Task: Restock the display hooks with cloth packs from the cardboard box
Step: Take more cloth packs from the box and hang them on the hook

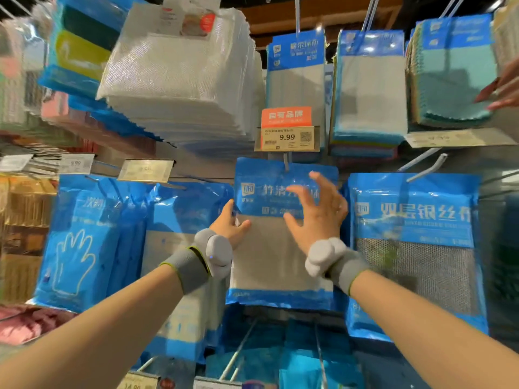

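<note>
Left hand (229, 224) pinches left edge of grey cloth pack (269, 256) on hook (286, 163); right hand (317, 211) splayed, released, in front; price tag (285, 138) above; glove pack (78, 242) left.

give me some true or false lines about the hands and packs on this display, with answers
1. The left hand grips the left edge of the middle cloth pack. True.
2. The right hand is clenched into a fist. False: its fingers are spread open in front of the pack.
3. The price tag above that pack reads 9.99. True.
4. The glove-outline pack hangs to the right of the middle pack. False: it hangs to its left.
5. Another person's hand shows at the upper right edge. True.
</note>
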A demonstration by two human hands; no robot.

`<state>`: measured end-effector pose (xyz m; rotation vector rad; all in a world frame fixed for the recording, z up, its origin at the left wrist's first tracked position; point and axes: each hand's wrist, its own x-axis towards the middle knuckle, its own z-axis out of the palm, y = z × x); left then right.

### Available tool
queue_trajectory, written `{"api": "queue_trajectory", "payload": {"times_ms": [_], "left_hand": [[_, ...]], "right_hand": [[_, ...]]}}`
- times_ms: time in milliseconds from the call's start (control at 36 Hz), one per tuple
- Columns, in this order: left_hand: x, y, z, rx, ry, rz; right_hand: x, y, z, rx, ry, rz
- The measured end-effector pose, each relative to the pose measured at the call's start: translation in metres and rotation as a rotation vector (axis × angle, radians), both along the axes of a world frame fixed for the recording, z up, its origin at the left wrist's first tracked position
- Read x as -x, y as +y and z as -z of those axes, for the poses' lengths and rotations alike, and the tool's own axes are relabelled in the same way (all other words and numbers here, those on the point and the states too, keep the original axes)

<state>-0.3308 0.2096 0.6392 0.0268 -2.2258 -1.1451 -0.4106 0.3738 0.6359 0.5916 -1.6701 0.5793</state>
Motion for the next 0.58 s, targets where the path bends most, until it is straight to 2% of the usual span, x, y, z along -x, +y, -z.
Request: {"api": "queue_trajectory", "payload": {"times_ms": [111,194,306,417,500,583], "left_hand": [[0.001,0.001,0.004,0.030,-0.033,-0.028],[0.003,0.000,0.009,0.025,-0.071,-0.082],[0.006,-0.005,0.015,0.024,-0.133,-0.147],[0.005,-0.008,0.023,-0.006,-0.142,-0.170],[0.004,-0.008,0.031,-0.033,-0.153,-0.164],[-0.001,-0.002,0.040,-0.046,-0.156,-0.135]], "right_hand": [[0.015,0.000,0.031,-0.264,-0.096,0.051],[0.020,0.003,0.029,-0.398,-0.291,0.086],[0.036,0.002,0.020,-0.476,-0.476,0.097],[0.044,0.001,0.014,-0.541,-0.563,0.126],[0.044,0.000,0.015,-0.524,-0.572,0.089],[0.043,-0.002,0.023,-0.306,-0.603,-0.110]]}}
